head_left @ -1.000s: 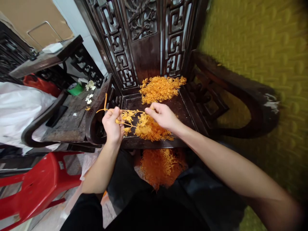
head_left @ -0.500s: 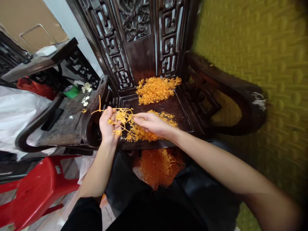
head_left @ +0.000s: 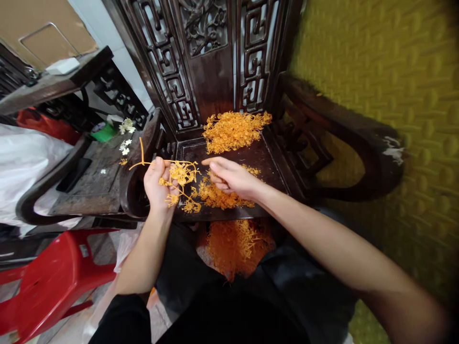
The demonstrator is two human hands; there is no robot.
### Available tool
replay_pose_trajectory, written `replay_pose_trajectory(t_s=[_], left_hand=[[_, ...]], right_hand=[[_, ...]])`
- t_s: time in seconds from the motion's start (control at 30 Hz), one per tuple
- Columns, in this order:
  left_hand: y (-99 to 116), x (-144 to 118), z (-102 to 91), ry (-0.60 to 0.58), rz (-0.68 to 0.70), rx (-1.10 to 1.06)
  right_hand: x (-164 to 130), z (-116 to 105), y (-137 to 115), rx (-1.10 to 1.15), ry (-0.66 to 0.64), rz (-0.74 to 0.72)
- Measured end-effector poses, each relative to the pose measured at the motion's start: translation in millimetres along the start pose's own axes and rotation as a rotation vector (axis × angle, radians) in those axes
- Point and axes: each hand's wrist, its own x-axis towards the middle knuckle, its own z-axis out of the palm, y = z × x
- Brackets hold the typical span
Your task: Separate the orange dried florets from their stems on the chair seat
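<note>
My left hand (head_left: 157,184) is closed around the stem of an orange branch (head_left: 182,173) with spidery blossoms. It looks like a moulded plastic flower spray, and its bare forked end sticks out past my thumb to the left. Just right of the branch is my right hand (head_left: 233,177), apart from it. Its index finger points toward the spray, the thumb sits a little below, and the other fingers curl loosely. Nothing shows between finger and thumb. Beneath that hand a pile of orange sprays (head_left: 222,197) lies on the seat of a dark carved wooden chair (head_left: 193,149).
A second orange heap (head_left: 234,131) rests against the chair's back. Between my knees sits a bag (head_left: 236,248) full of orange pieces. To the left, a wooden seat (head_left: 93,193) bears a phone, green tape (head_left: 103,132) and white blossoms. A red plastic stool (head_left: 50,282) stands lower left.
My right hand has let go of the branch's tip and drawn back slightly to the right. My left hand still grips the branch, shifted a little left in view.
</note>
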Motion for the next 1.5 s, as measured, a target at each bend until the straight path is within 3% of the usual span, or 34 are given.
replay_pose_trajectory(t_s=[0.07, 0.17, 0.27, 0.4, 0.47, 0.53, 0.63, 0.7, 0.77, 0.87, 1.07, 1.17, 1.37, 1.5], left_hand=[[-6, -5, 4.7, -0.039, -0.02, 0.031], [-10, -4, 5.5, -0.048, 0.059, 0.02], [-5, 7, 0.3, 0.012, 0.153, -0.008], [11, 27, -10.6, 0.155, 0.137, -0.031], [14, 31, -13.1, 0.209, 0.155, -0.035], [8, 27, -10.7, 0.164, 0.132, 0.019], [-8, 11, 1.5, 0.038, 0.132, 0.098], [-16, 2, 12.0, -0.005, 0.172, 0.099], [-21, -5, 21.1, -0.028, 0.199, 0.079], [-25, -12, 29.2, -0.053, 0.213, 0.059], [-38, -21, 30.8, -0.129, 0.233, 0.169], [-38, -22, 30.3, -0.14, 0.255, 0.18], [-31, -14, 31.5, -0.057, 0.209, 0.054], [-17, 14, 25.6, 0.068, 0.131, -0.003]], right_hand=[[2, 11, -1, -0.057, -0.051, 0.01], [1, 14, -3, -0.294, -0.003, -0.12], [-4, 4, -7, -0.597, 0.025, -0.201], [-10, -17, -9, -0.908, 0.054, -0.14], [-13, -26, -9, -0.859, 0.118, -0.069], [-16, -30, -13, -0.649, 0.151, -0.052], [-21, -20, -21, -0.281, 0.111, -0.126], [-24, -6, -24, -0.179, 0.05, -0.149], [-23, 7, -22, -0.249, 0.027, -0.152], [-16, 17, -14, -0.442, 0.158, -0.149], [-3, 16, -2, -0.417, 0.253, -0.315], [-5, 14, -1, -0.55, 0.345, -0.326], [-9, 10, -9, -0.833, 0.302, -0.432], [-5, -4, -6, -0.955, 0.35, -0.37]])
